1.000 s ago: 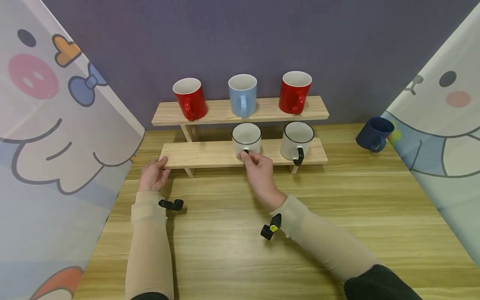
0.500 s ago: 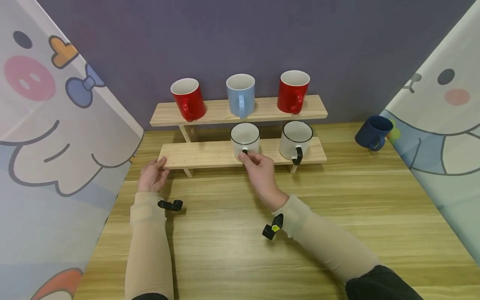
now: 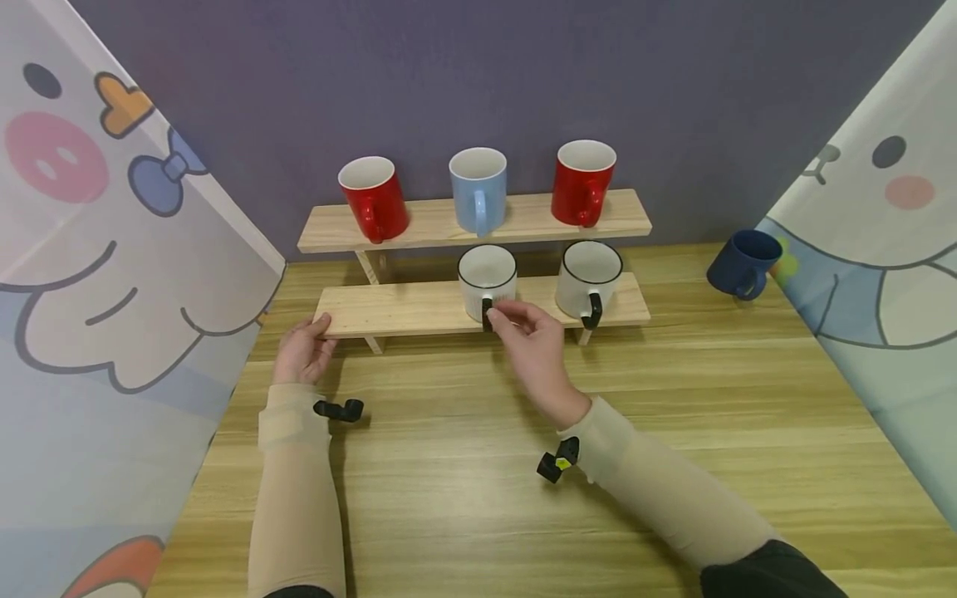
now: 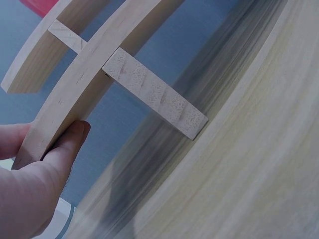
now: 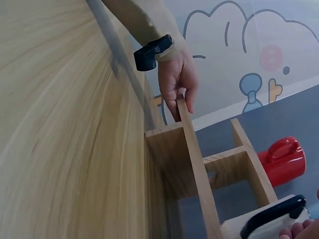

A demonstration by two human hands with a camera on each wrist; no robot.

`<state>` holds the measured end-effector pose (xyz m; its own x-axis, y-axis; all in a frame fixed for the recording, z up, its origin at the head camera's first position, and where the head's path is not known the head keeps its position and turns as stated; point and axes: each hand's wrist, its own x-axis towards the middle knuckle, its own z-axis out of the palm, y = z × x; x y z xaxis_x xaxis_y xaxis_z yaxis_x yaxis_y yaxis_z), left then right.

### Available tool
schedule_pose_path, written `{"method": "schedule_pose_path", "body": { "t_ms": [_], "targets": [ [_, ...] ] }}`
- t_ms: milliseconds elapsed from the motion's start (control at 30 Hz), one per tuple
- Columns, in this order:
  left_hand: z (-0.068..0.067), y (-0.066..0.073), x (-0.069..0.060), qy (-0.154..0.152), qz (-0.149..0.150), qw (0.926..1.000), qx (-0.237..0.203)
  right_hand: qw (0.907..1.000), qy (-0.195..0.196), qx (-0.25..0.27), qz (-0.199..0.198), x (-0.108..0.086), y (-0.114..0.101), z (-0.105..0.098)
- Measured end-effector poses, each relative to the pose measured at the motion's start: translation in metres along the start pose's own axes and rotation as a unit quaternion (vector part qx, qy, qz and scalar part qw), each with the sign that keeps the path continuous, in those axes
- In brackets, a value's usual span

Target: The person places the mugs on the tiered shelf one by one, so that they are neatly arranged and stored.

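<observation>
At the left end of the lower wooden shelf, my left hand grips the board, thumb on one face and fingers on the other, as the left wrist view shows. A white mug with a black rim stands upright mid-shelf, its black handle facing me. Right beside that handle is my right hand, thumb and fingertips loosely bent and no longer around it. In the right wrist view only some fingertips show, near the handle; whether they touch it I cannot tell. A second white mug stands to the right.
On the upper shelf stand a red mug, a light blue mug and another red mug. A dark blue mug sits tilted on the wooden table at right, near the printed side panel.
My right hand has let go of the white mug's handle and shifted a little to the right, uncovering the handle. The left hand keeps its hold on the shelf. The mugs stay put.
</observation>
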<state>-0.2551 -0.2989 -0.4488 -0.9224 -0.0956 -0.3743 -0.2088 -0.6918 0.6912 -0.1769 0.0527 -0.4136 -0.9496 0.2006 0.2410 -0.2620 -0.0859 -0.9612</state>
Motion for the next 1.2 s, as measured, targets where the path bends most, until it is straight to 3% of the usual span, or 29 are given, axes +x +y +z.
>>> {"method": "schedule_pose_path", "body": {
  "t_ms": [167, 567, 867, 1200],
  "targets": [
    [0.0, 0.002, -0.001, -0.003, -0.004, 1.0, -0.006, 0.999, -0.007, 0.003, -0.044, -0.001, -0.009, -0.011],
    [0.0, 0.003, -0.003, -0.001, -0.001, 1.0, -0.007, 0.9961, -0.003, 0.004, -0.088, -0.002, -0.04, -0.038],
    [0.0, 0.003, -0.002, -0.005, -0.003, 0.9999, -0.009, 0.9918, 0.027, 0.03, -0.121, 0.003, -0.054, -0.069],
    [0.001, 0.003, -0.002, -0.003, -0.007, 0.9999, -0.012, 0.9818, 0.087, 0.074, -0.152, 0.012, -0.072, -0.105]
  ]
}}
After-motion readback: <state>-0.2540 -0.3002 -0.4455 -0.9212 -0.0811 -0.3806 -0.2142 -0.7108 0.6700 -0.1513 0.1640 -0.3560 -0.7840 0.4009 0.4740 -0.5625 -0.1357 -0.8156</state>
